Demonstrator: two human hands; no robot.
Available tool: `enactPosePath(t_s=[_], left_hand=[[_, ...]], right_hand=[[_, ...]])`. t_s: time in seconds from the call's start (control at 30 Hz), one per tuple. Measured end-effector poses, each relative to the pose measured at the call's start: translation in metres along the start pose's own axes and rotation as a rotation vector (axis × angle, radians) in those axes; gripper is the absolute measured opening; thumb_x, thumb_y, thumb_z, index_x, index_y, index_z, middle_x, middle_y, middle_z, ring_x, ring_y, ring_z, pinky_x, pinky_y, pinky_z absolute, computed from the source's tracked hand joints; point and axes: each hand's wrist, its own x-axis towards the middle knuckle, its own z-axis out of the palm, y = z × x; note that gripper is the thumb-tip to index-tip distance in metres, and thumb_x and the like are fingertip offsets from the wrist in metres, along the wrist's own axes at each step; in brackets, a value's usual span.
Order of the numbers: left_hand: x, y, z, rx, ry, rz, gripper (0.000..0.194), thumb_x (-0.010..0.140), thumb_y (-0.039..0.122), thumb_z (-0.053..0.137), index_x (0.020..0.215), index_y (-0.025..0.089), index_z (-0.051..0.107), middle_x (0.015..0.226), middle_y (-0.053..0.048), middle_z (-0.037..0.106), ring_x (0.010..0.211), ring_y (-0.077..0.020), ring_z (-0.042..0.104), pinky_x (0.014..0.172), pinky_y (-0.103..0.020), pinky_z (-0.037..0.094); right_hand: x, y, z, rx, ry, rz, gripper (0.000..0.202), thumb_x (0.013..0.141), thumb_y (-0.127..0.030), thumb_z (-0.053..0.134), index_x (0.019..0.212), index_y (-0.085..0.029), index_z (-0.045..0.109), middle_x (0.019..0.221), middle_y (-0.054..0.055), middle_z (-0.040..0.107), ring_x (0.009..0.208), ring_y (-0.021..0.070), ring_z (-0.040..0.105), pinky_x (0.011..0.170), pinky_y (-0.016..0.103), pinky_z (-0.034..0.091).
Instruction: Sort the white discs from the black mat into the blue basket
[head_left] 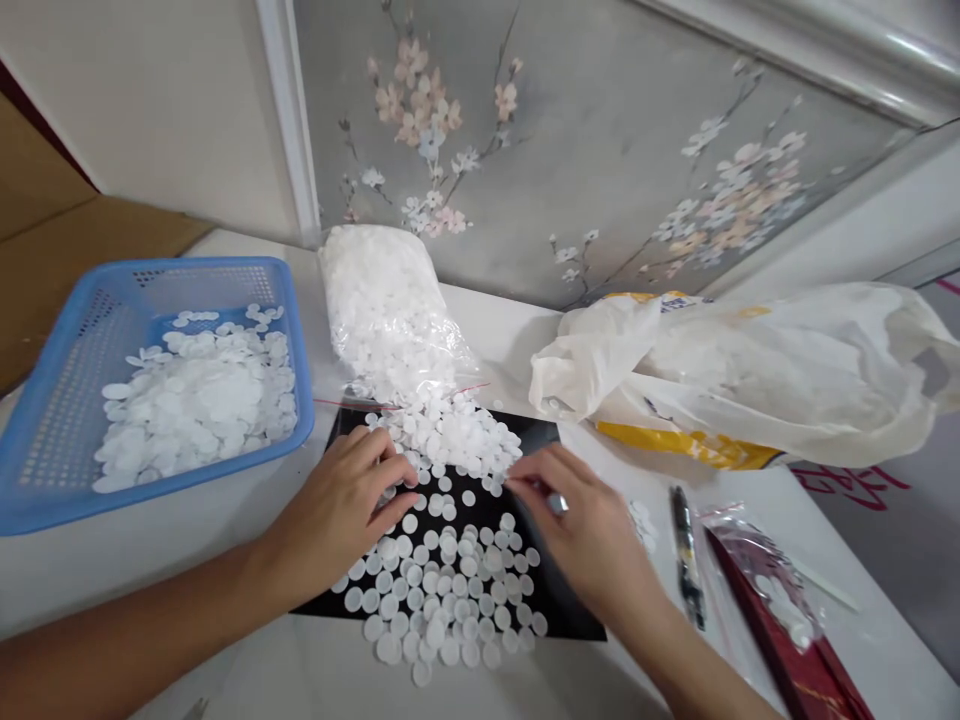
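Observation:
Many small white translucent discs [450,590] lie spread over a black sheet [570,590] and past its front edge. A denser heap of discs [457,435] spills from the mouth of a clear plastic bag [390,300] behind. My left hand [360,490] rests at the heap's left side, fingers curled and apart, with discs near its fingertips and nothing seen held. My right hand [570,500] is at the heap's right edge, its thumb and index finger pinched together; whatever is between them is too small to make out.
A blue basket [300,370] with many discs stands at the left. A white and yellow plastic bag [750,380] lies at the back right. A black pen [686,560] and a dark red packet [795,620] lie at the right. Behind is a floral panel [585,130].

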Motion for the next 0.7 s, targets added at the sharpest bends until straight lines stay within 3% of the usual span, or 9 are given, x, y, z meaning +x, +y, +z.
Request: enactPosePath(t_s=[0.13, 0.2, 0.33, 0.5, 0.6, 0.7], left_hand=[[0.004, 0.002, 0.007, -0.012, -0.01, -0.036, 0.008, 0.09, 0.027, 0.061, 0.087, 0.021, 0.059, 0.088, 0.0, 0.054, 0.085, -0.0204, 0.049, 0.076, -0.035, 0.041], [0.004, 0.003, 0.01, -0.016, -0.015, -0.045, 0.006, 0.088, 0.024, 0.063, 0.086, 0.021, 0.059, 0.088, 0.0, 0.054, 0.084, -0.02, 0.049, 0.076, -0.035, 0.039], [0.007, 0.002, 0.007, -0.037, -0.023, -0.065, 0.009, 0.086, 0.022, 0.064, 0.078, 0.022, 0.06, 0.083, 0.001, 0.055, 0.081, -0.0197, 0.051, 0.075, -0.035, 0.04], [0.009, 0.022, -0.005, -0.285, 0.032, -0.157, 0.013, 0.085, 0.022, 0.06, 0.072, 0.022, 0.06, 0.074, 0.003, 0.061, 0.071, -0.0154, 0.056, 0.066, -0.028, 0.045], [0.006, 0.051, 0.001, -0.51, -0.027, -0.279, 0.011, 0.082, 0.021, 0.061, 0.071, 0.021, 0.063, 0.065, 0.005, 0.063, 0.059, -0.0115, 0.055, 0.053, -0.021, 0.041], [0.0, 0.074, 0.014, -0.629, -0.13, -0.336, 0.013, 0.083, 0.022, 0.058, 0.072, 0.021, 0.065, 0.065, 0.006, 0.065, 0.057, -0.0107, 0.057, 0.049, -0.02, 0.039]], right_hand=[[-0.016, 0.047, -0.018, -0.215, 0.06, 0.131, 0.017, 0.09, -0.035, 0.05, 0.088, -0.022, 0.062, 0.083, 0.006, 0.066, 0.075, 0.0254, 0.063, 0.066, 0.037, 0.047], [-0.02, 0.063, -0.019, -0.185, 0.008, 0.211, 0.017, 0.086, -0.037, 0.053, 0.089, -0.022, 0.062, 0.081, 0.006, 0.066, 0.073, 0.0255, 0.063, 0.065, 0.037, 0.047], [-0.02, 0.067, -0.021, -0.05, -0.087, 0.335, 0.015, 0.081, -0.033, 0.055, 0.089, -0.023, 0.061, 0.066, -0.001, 0.057, 0.059, 0.021, 0.059, 0.057, 0.032, 0.046], [-0.022, 0.025, -0.027, 0.148, 0.019, 0.271, 0.013, 0.087, -0.033, 0.047, 0.082, -0.022, 0.053, 0.073, 0.002, 0.058, 0.062, 0.0189, 0.057, 0.058, 0.03, 0.046], [-0.031, -0.017, -0.023, 0.48, -0.112, 0.301, 0.018, 0.091, -0.037, 0.047, 0.087, -0.022, 0.056, 0.063, -0.003, 0.054, 0.053, 0.014, 0.049, 0.048, 0.023, 0.04], [-0.038, -0.046, -0.016, 0.585, -0.213, 0.363, 0.018, 0.084, -0.039, 0.061, 0.078, -0.021, 0.06, 0.06, -0.004, 0.053, 0.051, 0.012, 0.045, 0.047, 0.022, 0.036]])
